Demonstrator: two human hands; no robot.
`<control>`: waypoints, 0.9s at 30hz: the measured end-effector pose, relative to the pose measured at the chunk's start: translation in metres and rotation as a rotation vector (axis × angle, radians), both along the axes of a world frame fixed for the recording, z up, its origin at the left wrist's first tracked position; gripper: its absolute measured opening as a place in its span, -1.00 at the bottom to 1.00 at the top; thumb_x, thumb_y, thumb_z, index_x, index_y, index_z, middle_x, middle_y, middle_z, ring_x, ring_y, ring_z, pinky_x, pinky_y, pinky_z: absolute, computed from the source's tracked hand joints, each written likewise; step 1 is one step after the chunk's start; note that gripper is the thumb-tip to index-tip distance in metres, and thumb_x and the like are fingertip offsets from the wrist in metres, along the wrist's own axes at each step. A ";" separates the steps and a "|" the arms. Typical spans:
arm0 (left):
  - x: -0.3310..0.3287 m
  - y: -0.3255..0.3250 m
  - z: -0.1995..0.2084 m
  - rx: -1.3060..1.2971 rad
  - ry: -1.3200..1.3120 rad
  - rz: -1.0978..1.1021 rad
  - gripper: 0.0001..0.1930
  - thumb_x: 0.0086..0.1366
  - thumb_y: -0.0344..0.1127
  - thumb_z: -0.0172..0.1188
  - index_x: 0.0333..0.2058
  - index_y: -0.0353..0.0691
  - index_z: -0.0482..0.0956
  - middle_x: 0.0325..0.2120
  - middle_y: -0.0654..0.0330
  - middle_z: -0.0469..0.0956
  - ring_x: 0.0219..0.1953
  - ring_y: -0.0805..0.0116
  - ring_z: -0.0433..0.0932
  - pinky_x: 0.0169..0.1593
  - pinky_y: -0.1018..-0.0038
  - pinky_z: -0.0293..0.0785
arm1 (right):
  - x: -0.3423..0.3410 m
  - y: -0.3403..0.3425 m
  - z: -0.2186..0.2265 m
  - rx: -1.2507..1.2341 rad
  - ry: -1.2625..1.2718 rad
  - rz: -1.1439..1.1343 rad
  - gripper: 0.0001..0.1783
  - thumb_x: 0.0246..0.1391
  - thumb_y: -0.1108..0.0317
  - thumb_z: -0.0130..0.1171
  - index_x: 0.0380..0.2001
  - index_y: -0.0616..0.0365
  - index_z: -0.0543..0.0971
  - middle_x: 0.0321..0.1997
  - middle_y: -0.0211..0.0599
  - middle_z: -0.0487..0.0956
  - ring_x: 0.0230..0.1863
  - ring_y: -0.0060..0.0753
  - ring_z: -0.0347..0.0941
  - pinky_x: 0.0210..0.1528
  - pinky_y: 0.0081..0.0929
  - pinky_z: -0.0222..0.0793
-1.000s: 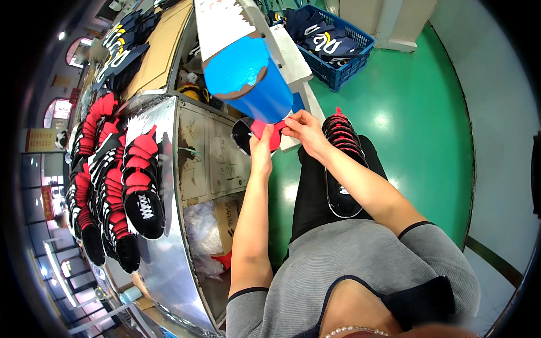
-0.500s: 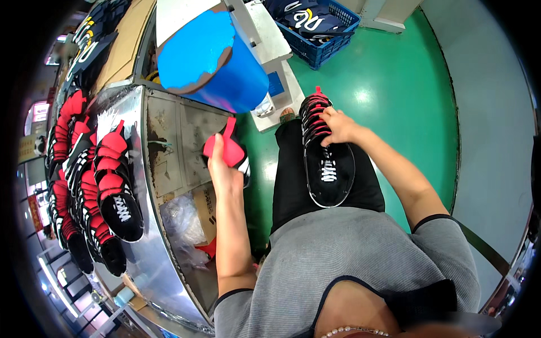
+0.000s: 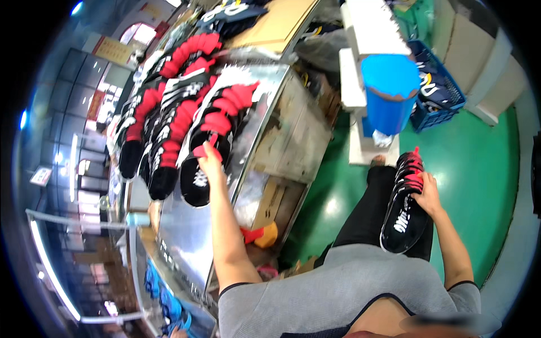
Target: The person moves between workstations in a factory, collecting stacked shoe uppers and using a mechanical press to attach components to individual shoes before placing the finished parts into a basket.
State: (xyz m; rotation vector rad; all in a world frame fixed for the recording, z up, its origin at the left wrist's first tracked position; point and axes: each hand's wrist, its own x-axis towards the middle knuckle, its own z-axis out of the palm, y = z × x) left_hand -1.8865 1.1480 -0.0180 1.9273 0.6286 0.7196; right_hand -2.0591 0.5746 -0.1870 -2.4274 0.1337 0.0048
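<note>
My left hand [image 3: 211,161] is closed on the red heel part of a black shoe upper [image 3: 195,186] with white lettering. That upper lies at the near end of a nested row of red-and-black shoe uppers [image 3: 218,121] on the metal-topped table. Over my lap, a second nested stack of black uppers [image 3: 403,221] rests on my thighs, red heel tabs pointing away from me. My right hand [image 3: 428,194] grips this stack along its right side, the fingers partly hidden among the red linings.
Further rows of shoe uppers [image 3: 169,143] cover the metal table [image 3: 183,236] to the left. A blue bucket-like cylinder [image 3: 389,96] stands ahead by a white machine [image 3: 375,28]. Beyond it, a blue crate [image 3: 445,115] holds dark pieces. Open shelving with a carton [image 3: 270,200] sits below the tabletop.
My view has turned left toward the table. My left hand has carried the shoe upper from beside the cabinet up to the row. My right hand stays on the lap stack.
</note>
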 end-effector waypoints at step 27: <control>-0.146 -0.302 -0.081 -0.888 0.408 -0.998 -0.43 0.27 0.06 0.08 0.10 -0.22 0.32 0.04 0.23 0.41 0.08 0.40 0.37 0.17 0.41 0.19 | 0.039 0.097 0.073 0.385 -0.245 -0.115 -0.46 0.14 -0.02 0.01 -0.07 0.27 0.34 -0.23 0.11 0.51 -0.13 0.10 0.46 -0.07 -0.25 0.35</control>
